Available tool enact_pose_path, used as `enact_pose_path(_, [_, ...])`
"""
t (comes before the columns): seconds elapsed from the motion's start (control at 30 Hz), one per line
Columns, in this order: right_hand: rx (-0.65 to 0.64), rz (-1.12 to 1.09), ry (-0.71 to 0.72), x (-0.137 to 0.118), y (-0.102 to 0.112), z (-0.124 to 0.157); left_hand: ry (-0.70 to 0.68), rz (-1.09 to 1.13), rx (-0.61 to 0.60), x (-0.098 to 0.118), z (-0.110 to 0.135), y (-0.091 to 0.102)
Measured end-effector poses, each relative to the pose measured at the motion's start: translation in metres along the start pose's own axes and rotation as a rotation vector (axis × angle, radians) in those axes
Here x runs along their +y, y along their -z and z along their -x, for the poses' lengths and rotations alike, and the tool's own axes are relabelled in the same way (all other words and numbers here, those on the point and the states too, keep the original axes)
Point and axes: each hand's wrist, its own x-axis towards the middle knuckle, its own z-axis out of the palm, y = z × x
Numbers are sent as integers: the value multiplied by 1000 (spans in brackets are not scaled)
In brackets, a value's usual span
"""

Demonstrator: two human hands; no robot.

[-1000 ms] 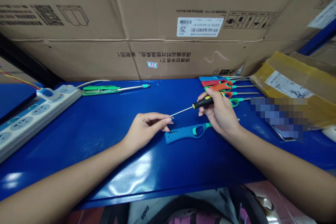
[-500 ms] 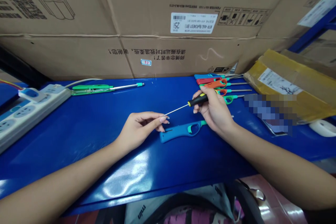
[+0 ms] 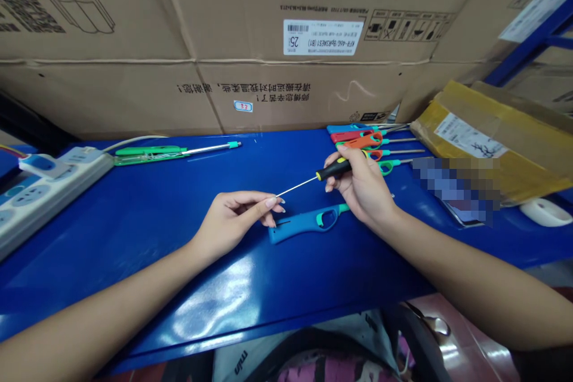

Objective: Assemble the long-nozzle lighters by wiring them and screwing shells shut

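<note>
A screwdriver with a black and yellow handle is gripped in my right hand, its thin shaft slanting down to the left. My left hand pinches the shaft's tip between thumb and fingers; whether a small part is held there too is hidden. Just beneath my hands lies a blue gas lighter with a green trigger, its butt end close to my left fingertips. Part of its nozzle end disappears behind my right hand. Several more lighters in blue, red, orange and green lie in a row beyond my right hand.
An opened green lighter with a metal tube lies at the back left beside a white power strip. Cardboard boxes wall off the back. On the right are a taped parcel, a phone and a white mouse.
The view has shifted slightly, so everything sits a little farther left. Both hands keep nearly the same hold on the screwdriver, and the blue lighter stays in place.
</note>
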Motion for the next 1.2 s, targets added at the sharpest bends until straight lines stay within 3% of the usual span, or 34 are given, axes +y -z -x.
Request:
enact_pose_path(0.33, [24, 1, -23, 0, 0, 0, -26, -23, 16, -2, 1, -1])
enact_pose_path(0.9, [-22, 65, 84, -6, -3, 8, -45, -67, 17, -5, 3, -1])
enact_pose_path(1.2, [-58, 116, 200, -5, -3, 15, -260, -334, 37, -8, 9, -2])
